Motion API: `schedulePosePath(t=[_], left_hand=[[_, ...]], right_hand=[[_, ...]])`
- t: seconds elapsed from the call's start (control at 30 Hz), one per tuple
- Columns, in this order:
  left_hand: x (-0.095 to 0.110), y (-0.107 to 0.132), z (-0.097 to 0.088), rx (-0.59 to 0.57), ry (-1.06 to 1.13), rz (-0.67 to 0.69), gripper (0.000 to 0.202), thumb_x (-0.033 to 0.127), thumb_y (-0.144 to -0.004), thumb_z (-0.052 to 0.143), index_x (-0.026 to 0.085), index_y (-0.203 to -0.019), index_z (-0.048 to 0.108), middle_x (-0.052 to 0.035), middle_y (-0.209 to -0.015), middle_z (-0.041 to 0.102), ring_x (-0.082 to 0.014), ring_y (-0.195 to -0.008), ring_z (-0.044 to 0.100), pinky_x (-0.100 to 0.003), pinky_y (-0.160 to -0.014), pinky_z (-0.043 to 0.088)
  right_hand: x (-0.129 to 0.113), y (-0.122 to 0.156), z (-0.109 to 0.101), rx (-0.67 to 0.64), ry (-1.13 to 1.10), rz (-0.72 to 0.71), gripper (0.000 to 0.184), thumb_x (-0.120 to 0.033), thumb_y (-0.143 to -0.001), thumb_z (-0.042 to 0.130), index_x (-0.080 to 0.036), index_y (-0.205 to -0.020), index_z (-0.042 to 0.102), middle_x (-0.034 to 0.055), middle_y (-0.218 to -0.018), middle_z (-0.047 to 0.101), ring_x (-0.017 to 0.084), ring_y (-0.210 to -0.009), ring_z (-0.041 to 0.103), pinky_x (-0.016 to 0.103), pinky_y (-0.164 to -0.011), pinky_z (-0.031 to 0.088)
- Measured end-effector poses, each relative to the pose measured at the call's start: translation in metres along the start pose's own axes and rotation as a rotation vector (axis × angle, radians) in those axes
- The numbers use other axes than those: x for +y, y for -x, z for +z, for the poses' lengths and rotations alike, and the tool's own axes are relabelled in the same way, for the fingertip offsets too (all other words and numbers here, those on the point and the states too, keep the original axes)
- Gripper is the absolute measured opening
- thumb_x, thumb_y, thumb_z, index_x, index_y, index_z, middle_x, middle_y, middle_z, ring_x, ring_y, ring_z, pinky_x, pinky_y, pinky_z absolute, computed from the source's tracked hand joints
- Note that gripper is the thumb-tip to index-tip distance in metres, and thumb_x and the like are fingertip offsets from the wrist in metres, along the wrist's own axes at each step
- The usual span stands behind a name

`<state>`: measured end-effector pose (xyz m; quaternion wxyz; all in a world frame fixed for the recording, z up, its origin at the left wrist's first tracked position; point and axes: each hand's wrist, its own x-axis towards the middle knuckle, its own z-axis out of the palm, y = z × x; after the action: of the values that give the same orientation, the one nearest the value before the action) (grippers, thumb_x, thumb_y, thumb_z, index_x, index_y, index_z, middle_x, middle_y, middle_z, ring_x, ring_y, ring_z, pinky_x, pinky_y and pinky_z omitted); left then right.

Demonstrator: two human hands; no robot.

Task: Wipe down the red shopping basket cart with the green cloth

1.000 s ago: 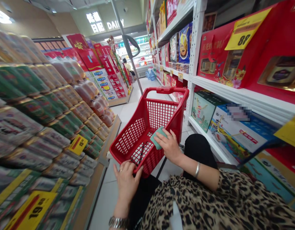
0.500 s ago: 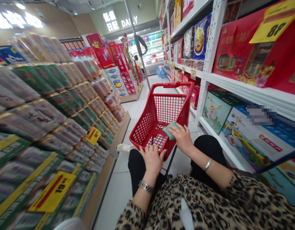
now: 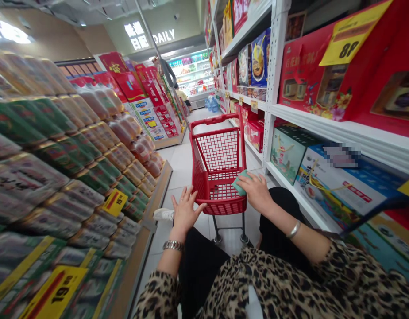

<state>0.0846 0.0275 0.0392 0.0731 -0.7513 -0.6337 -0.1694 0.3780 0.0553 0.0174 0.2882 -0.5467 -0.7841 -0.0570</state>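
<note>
A red plastic shopping cart (image 3: 221, 206) stands upright on its wheels in front of my knees, its grid basket holding nothing that I can see. My right hand (image 3: 257, 193) presses a folded green cloth (image 3: 239, 183) against the basket's right rim, fingers closed over it. Beside the basket's near left corner, my left hand (image 3: 186, 210) is open with its fingers spread. Its thumb comes close to the rim; whether it touches, I cannot tell.
Stacked shrink-wrapped cans (image 3: 88, 155) rise on a low wooden platform (image 3: 158, 195) at left. White shelving (image 3: 274, 66) with gift boxes (image 3: 310, 84) lines the right side. A person (image 3: 183, 96) is farther down the tiled aisle, near the refrigerated shelves (image 3: 194, 73).
The cart has turned and now faces me squarely, its wheels showing. My left hand has come off the near rim and moved left, fingers spreading. The right hand stays on the cloth.
</note>
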Motion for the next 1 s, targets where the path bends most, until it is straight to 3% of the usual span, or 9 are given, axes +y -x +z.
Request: schedulePosePath(t=[0.17, 0.3, 0.57, 0.7, 0.83, 1.0], left_hand=[[0.014, -0.001, 0.015, 0.082, -0.014, -0.013, 0.029, 0.037, -0.097, 0.058, 0.023, -0.119, 0.072, -0.0148, -0.150, 0.058, -0.0373, -0.145, 0.047, -0.078, -0.120, 0.014], [0.028, -0.005, 0.018, 0.128, -0.079, 0.035, 0.024, 0.034, -0.098, 0.054, 0.022, -0.099, 0.075, -0.0137, -0.143, 0.065, -0.0394, -0.140, 0.051, -0.080, -0.119, 0.009], [0.065, -0.024, 0.022, 0.169, -0.090, 0.067, 0.032, 0.045, -0.096, 0.058, 0.019, -0.088, 0.076, -0.0158, -0.128, 0.071, -0.0387, -0.125, 0.059, -0.073, -0.124, 0.011], [0.091, -0.029, 0.035, 0.160, -0.081, 0.050, 0.033, 0.043, -0.095, 0.058, 0.015, -0.097, 0.076, -0.0172, -0.118, 0.072, -0.0347, -0.117, 0.062, -0.067, -0.125, 0.018], [0.112, -0.021, 0.045, 0.170, -0.050, 0.089, 0.043, 0.040, -0.095, 0.058, 0.014, -0.127, 0.069, -0.0205, -0.136, 0.065, -0.0350, -0.127, 0.058, -0.066, -0.124, 0.022], [0.129, -0.004, 0.048, 0.158, 0.084, 0.139, 0.060, 0.037, -0.091, 0.062, 0.020, -0.149, 0.052, -0.0181, -0.147, 0.059, -0.0344, -0.134, 0.055, -0.069, -0.125, 0.018]], right_hand=[[-0.012, 0.026, 0.001, 0.050, 0.099, 0.014, 0.050, -0.004, -0.096, 0.041, -0.035, -0.123, 0.070, -0.0004, -0.138, 0.069, 0.027, -0.136, 0.049, 0.055, -0.119, 0.026], [-0.008, 0.034, 0.003, 0.046, 0.093, 0.048, 0.055, -0.001, -0.092, 0.040, -0.031, -0.129, 0.069, 0.0035, -0.143, 0.066, 0.031, -0.135, 0.051, 0.057, -0.117, 0.029], [0.049, 0.005, 0.010, 0.001, -0.065, 0.066, 0.069, 0.005, -0.074, 0.045, -0.027, -0.129, 0.072, 0.0057, -0.144, 0.065, 0.030, -0.139, 0.051, 0.057, -0.109, 0.042], [0.081, -0.019, 0.013, 0.013, -0.072, 0.057, 0.066, 0.003, -0.069, 0.045, -0.023, -0.122, 0.075, 0.0074, -0.138, 0.069, 0.030, -0.134, 0.055, 0.053, -0.104, 0.048], [0.103, -0.039, 0.015, 0.042, -0.047, 0.081, 0.064, 0.002, -0.067, 0.044, -0.023, -0.115, 0.078, 0.0078, -0.129, 0.073, 0.029, -0.124, 0.061, 0.051, -0.103, 0.047], [0.091, -0.040, 0.017, 0.050, 0.005, 0.167, 0.058, 0.000, -0.072, 0.047, -0.029, -0.112, 0.077, 0.0062, -0.128, 0.074, 0.031, -0.123, 0.061, 0.058, -0.106, 0.042]])
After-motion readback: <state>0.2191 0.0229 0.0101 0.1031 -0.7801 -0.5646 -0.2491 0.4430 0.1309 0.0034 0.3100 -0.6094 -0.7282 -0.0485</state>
